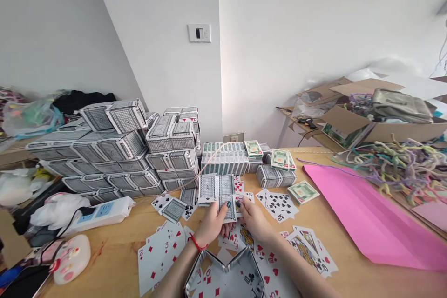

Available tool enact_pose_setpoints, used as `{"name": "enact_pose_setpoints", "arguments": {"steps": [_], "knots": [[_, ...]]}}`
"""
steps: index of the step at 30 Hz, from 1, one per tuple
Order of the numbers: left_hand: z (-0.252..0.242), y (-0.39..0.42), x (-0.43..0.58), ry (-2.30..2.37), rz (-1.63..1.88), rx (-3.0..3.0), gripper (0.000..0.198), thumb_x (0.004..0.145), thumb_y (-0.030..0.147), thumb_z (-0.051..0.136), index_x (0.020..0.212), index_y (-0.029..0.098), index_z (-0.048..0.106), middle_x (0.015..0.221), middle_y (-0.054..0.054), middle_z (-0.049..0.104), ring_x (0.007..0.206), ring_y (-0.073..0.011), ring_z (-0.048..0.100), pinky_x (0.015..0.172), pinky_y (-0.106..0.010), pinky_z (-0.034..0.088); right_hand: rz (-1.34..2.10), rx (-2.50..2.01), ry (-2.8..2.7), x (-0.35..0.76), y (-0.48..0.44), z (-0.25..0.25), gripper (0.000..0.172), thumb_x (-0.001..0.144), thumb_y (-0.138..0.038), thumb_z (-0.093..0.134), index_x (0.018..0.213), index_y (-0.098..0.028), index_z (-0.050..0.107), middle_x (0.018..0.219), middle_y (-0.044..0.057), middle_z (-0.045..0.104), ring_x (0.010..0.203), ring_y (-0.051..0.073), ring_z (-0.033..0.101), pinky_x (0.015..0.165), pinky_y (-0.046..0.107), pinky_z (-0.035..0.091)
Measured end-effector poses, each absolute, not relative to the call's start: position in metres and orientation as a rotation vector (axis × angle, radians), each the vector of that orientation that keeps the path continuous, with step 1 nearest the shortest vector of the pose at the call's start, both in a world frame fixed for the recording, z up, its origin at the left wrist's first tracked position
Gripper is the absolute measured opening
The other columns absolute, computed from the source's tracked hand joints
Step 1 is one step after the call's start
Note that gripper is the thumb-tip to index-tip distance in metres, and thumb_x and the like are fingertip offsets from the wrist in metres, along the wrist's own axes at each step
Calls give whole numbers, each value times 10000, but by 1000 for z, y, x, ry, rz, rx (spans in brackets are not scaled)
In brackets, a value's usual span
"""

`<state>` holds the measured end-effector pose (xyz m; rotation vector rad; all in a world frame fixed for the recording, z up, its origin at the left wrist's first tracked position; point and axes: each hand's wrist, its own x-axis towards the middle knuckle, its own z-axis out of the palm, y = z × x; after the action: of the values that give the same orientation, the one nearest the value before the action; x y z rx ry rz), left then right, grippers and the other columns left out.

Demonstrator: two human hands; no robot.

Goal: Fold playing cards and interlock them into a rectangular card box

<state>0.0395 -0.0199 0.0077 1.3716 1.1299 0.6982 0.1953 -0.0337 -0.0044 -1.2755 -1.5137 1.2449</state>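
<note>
My left hand [212, 223], with a red string bracelet on its wrist, pinches a playing card [228, 212] that shows its grey patterned back. My right hand [254, 218] has thumb and fingers closed at the card's right edge. Just beyond stand more card backs [208, 186], partly overlapped by the held card; whether they are joined to it I cannot tell. Loose face-up cards [232, 240] lie under my hands. Nearest me is a heart-shaped frame [260, 272] built from folded cards. Spread cards lie at left [162, 251] and right [307, 249].
Stacked blocks of folded cards [101, 149] rise at the left. Card boxes [303, 192] sit right of centre. Pink paper [356, 214], tangled yarn [387, 167] and a carton [401, 130] are on the right. A power strip [104, 214] and phone [28, 284] lie left.
</note>
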Motion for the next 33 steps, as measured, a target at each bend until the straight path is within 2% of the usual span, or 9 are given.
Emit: {"name": "enact_pose_setpoints", "arguments": {"steps": [4,10,12,16,19,21,24,29,33], "knots": [[2,-19,40,1184,700,1435,357,758,569,410,668,238,312,404,71,452,300,-119,434,340,-237,270,943,-1465,-1694,194,-35,0,176,880,-305,304,753,-222,393,628,-10,497,554,139,469,535,245,347],[5,-21,42,1251,716,1557,274,788,462,428,650,232,376,370,78,379,304,-121,411,377,-250,290,757,-1757,-1634,184,-37,-3,160,830,-257,406,684,-225,349,497,-37,398,462,131,444,468,235,256],[8,-21,42,1245,743,1516,265,783,463,439,674,228,385,410,76,397,321,-115,412,384,-249,300,915,-1642,-1534,185,-35,-1,211,855,-349,379,683,-229,350,478,-45,410,424,127,446,439,227,276],[14,-21,41,1194,787,1361,307,764,514,449,720,223,364,484,73,424,379,-106,423,406,-238,329,1529,-1206,-1262,197,-31,5,418,850,-560,258,672,-214,409,453,-30,491,367,128,490,372,223,335],[17,-19,40,1129,839,1295,322,753,526,468,756,219,370,542,68,446,433,-102,433,424,-226,350,1778,-953,-1063,206,-29,4,380,823,-520,400,680,-173,466,564,31,591,476,136,576,426,222,403],[16,-18,39,1096,860,1281,320,754,523,474,776,219,378,558,68,452,448,-100,433,425,-219,351,1857,-880,-980,209,-29,1,331,784,-477,507,693,-162,468,615,46,618,495,121,583,453,216,419],[13,-18,40,1066,818,1302,338,751,536,476,792,213,385,555,67,453,429,-95,432,413,-220,352,1906,-879,-966,209,-28,1,350,721,-486,596,697,-168,451,562,1,596,409,80,522,414,184,374],[3,-20,39,1058,726,1356,378,746,577,454,751,213,353,485,76,446,347,-87,406,370,-222,307,1844,-962,-1091,202,-26,9,359,636,-445,688,640,-176,449,372,-102,424,304,32,316,338,158,191],[4,-22,38,1033,678,1342,371,763,578,421,725,215,358,438,75,444,360,-102,435,391,-226,324,1719,-1010,-1151,192,-26,13,348,585,-428,720,627,-156,506,449,-82,454,342,25,280,358,184,179]]}}
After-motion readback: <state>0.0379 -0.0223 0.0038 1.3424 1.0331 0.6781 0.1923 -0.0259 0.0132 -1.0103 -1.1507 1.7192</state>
